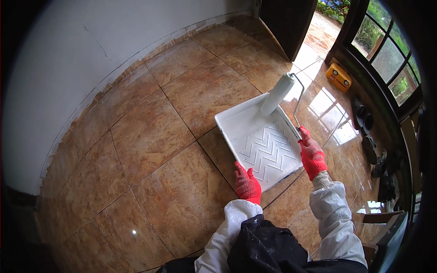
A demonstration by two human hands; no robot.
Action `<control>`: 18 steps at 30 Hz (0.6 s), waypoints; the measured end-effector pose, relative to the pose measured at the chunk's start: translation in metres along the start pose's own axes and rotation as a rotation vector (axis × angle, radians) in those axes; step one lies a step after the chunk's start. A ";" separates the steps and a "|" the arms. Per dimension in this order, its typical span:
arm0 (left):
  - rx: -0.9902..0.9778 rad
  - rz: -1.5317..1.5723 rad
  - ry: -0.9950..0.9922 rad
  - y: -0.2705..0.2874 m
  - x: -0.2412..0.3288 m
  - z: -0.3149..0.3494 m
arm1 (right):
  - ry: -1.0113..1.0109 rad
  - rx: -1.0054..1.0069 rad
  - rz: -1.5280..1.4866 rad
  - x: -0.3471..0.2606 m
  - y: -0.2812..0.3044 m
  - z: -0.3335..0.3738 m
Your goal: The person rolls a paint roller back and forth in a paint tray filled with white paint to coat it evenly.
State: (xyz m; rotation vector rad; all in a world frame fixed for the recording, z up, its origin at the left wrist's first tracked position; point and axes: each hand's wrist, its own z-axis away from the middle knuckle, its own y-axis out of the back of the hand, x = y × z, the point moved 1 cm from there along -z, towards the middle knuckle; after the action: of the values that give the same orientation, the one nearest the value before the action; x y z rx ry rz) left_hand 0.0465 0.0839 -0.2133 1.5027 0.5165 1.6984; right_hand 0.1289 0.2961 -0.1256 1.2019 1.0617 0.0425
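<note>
A white paint tray (pixel 236 142) with a zigzag-ribbed slope is in front of me, its inside coated in white. My left hand (pixel 248 185), in a red glove, is closed on its near left corner. At the tray's right side, my red-gloved right hand (pixel 312 154) is closed around the handle end of a paint roller (pixel 278 93); the grip itself is hidden in the fingers. The roller's white sleeve leans in the tray's far end, its upper tip sticking out past the rim. Whether the tray rests on the floor or is lifted, I cannot tell.
Brown tiles (pixel 150 136) cover the floor. A white wall (pixel 68 68) curves along the left, rough at its base. Ahead, a dark door (pixel 287 22) stands open. By the window on the right are a yellow case (pixel 338 77) and several dark shoes (pixel 362 116).
</note>
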 end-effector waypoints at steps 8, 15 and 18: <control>0.126 -0.032 -0.076 -0.009 -0.012 -0.002 | 0.068 -0.021 -0.116 -0.007 -0.029 -0.013; 0.040 -0.005 -0.041 -0.003 0.001 0.001 | 0.088 -0.031 -0.187 -0.013 -0.039 0.003; 0.084 0.022 -0.052 0.005 -0.008 -0.003 | -0.191 -0.191 -0.310 -0.060 -0.042 0.019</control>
State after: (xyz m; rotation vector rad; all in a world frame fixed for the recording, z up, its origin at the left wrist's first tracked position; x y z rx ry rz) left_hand 0.0425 0.0751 -0.2158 1.6133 0.5511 1.6684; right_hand 0.0888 0.2328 -0.1199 0.8426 1.0392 -0.2034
